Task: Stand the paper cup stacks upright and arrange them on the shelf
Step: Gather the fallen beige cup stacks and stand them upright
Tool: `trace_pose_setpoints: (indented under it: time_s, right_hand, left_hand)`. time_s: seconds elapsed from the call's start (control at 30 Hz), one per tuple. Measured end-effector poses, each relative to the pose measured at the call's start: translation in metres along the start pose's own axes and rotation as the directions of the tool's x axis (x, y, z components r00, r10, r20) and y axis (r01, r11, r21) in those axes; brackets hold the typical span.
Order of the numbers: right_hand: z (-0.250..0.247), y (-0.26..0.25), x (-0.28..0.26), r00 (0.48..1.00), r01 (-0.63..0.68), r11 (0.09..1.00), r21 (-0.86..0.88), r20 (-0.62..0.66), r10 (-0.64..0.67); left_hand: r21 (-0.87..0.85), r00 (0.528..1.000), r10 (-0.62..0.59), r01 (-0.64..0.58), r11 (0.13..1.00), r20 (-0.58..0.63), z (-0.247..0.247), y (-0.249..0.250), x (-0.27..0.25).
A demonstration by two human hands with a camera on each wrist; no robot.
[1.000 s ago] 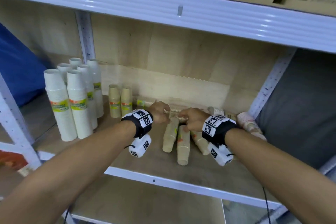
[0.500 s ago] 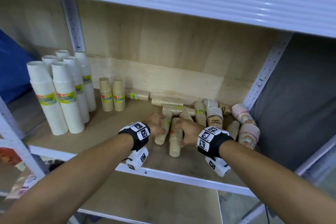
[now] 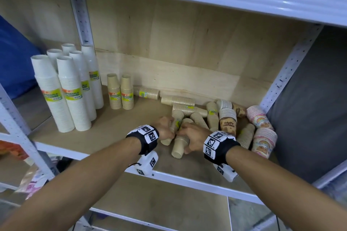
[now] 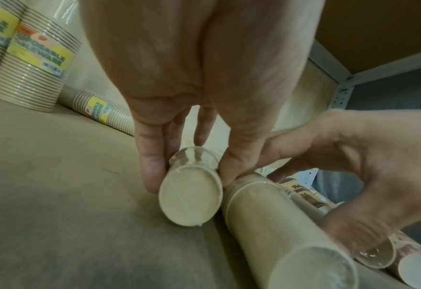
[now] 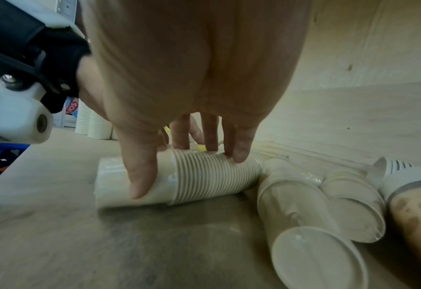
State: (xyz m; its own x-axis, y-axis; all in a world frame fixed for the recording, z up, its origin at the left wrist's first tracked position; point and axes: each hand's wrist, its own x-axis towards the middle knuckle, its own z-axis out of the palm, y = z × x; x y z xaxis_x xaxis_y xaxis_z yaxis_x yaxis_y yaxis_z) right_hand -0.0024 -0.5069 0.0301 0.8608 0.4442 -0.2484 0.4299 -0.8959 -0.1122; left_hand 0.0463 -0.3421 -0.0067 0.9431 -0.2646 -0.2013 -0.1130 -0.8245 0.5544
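On the wooden shelf point(image 3: 105, 133), both hands are down among a heap of fallen paper cup stacks near the front edge. The left hand point(image 3: 165, 127) curls its fingers point(image 4: 152, 172) and thumb round a kraft cup stack point(image 3: 171, 129) that lies on its side, its closed base end pointing toward the shelf's front edge; the left wrist view shows this stack point(image 4: 192, 195) pinched from both sides just behind its base. Touching it on the right lies a second kraft stack point(image 3: 180, 144), also on its side, and the right hand point(image 3: 193, 137) wraps over it, thumb point(image 5: 140, 172) across the smooth end and fingers pressed on the ribbed rims. More toppled kraft stacks point(image 3: 199, 120) lie just beyond the two hands, toward the shelf's back wall. To the right of these a brown printed stack point(image 3: 228, 120) stands near the right-hand post, with pink rainbow-printed stacks point(image 3: 262, 137) beside it. At the shelf's left end, tall white cup stacks point(image 3: 71, 92) stand upright in a group, and just to their right two short kraft stacks point(image 3: 121, 92) stand upright by the back wall. One further kraft stack point(image 3: 146, 92) lies flat beside those.
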Motion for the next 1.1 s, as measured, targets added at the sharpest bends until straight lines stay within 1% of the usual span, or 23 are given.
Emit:
trace_pose_setpoints:
  time_s: [0.13, 0.27, 0.43, 0.6, 0.73, 0.9, 0.93, 1.0, 1.03, 1.1]
  right_hand:
    - [0.005, 0.001, 0.006, 0.999, 0.028, 0.999, 0.031, -0.030, -0.027]
    - [0.011, -0.003, 0.013, 0.998, 0.022, 1.000, 0.010, -0.056, -0.021]
    - [0.018, -0.010, 0.023, 0.998, 0.036, 0.998, -0.045, -0.053, -0.038]
    - [0.021, -0.012, 0.027, 0.997, 0.048, 0.990, -0.130, -0.057, -0.056]
    - [0.019, -0.016, 0.028, 0.997, 0.050, 0.991, -0.121, -0.053, -0.057]
    - [0.005, -0.019, 0.030, 0.990, 0.036, 0.997, -0.073, -0.130, -0.045]
    - [0.001, -0.019, 0.031, 0.988, 0.024, 0.998, -0.052, -0.149, -0.031]
    - [-0.009, -0.020, 0.031, 0.980, 0.005, 1.000, -0.011, -0.198, -0.007]
    - [-0.014, -0.021, 0.032, 0.974, -0.004, 1.000, 0.001, -0.226, 0.004]
    - [-0.024, -0.020, 0.032, 0.960, -0.031, 0.999, 0.018, -0.279, 0.034]
  left_hand:
    - [0.029, 0.999, 0.047, -0.047, 0.998, 0.003, -0.005, -0.006, 0.002]
    - [0.018, 0.996, 0.094, -0.094, 0.995, 0.004, -0.012, -0.016, -0.001]
    - [0.015, 0.994, 0.108, -0.108, 0.994, 0.023, -0.014, -0.028, -0.006]
    - [0.006, 0.995, 0.096, -0.096, 0.995, 0.007, -0.016, -0.035, -0.007]
    - [0.022, 0.997, 0.083, -0.083, 0.996, -0.002, -0.023, -0.036, -0.007]
    - [0.044, 0.998, 0.068, -0.067, 0.997, -0.014, -0.046, -0.029, -0.009]
    - [0.059, 0.998, 0.062, -0.060, 0.996, -0.030, -0.052, -0.027, -0.009]
    - [0.117, 0.992, 0.079, -0.067, 0.991, -0.101, -0.066, -0.022, -0.009]
    - [0.119, 0.987, 0.087, -0.072, 0.990, -0.132, -0.072, -0.021, -0.008]
    - [0.066, 0.986, 0.071, -0.061, 0.996, -0.150, -0.082, -0.014, -0.006]
